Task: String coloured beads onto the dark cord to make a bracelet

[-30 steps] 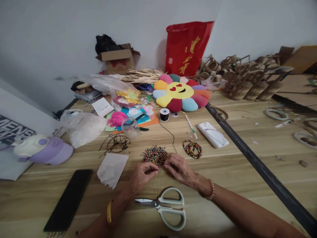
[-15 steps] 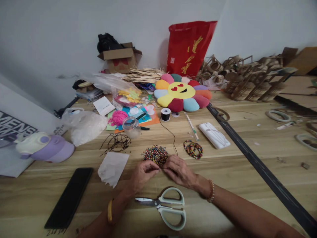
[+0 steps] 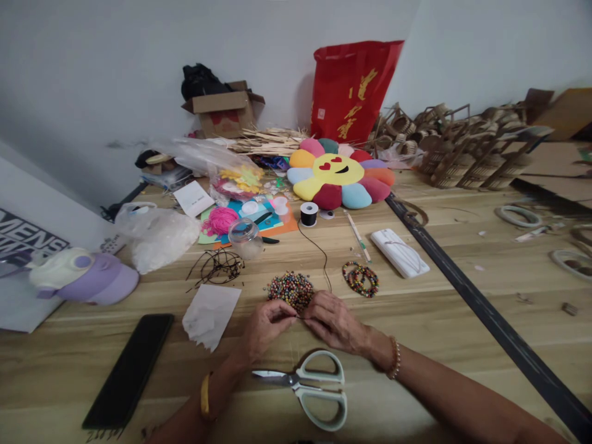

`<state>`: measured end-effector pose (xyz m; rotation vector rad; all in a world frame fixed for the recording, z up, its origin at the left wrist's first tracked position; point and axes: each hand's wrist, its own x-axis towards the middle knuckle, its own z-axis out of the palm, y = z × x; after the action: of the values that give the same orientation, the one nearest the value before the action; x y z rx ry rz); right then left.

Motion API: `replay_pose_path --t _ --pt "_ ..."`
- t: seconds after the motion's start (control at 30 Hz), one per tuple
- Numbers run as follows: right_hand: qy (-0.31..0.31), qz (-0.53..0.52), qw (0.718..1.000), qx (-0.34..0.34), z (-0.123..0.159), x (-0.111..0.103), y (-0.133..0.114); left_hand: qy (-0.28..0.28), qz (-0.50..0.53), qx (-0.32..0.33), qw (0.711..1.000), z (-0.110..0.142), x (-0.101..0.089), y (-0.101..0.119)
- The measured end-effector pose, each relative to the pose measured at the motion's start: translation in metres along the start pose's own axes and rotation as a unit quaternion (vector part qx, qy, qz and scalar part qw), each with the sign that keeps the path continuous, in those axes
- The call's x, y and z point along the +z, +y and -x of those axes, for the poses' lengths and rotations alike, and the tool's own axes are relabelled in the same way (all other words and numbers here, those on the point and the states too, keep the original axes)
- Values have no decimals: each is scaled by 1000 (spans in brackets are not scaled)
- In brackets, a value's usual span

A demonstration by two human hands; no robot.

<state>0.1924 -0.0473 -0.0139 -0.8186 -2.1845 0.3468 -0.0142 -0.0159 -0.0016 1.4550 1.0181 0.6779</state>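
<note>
Bare forearms (image 3: pixel 462 391); left hand (image 3: pixel 264 330) with a golden-yellow bangle (image 3: pixel 205 396) at its wrist, right hand (image 3: pixel 340 324) with a bracelet (image 3: pixel 395 358) of small, pale, rounded beads.

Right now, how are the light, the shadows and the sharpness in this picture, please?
Head view throughout: dim, greyish light; soft shadow on the wall left of the red bag; outer edges look stretched; the dark cord between left hand and right hand is too fine to trace clearly.
</note>
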Motion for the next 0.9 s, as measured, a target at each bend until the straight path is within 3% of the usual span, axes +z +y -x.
replay_pose_path --t 0.9 --pt "-8 8 1000 -3 -1 0 -1 -7 -56 11 998 4 5 12"
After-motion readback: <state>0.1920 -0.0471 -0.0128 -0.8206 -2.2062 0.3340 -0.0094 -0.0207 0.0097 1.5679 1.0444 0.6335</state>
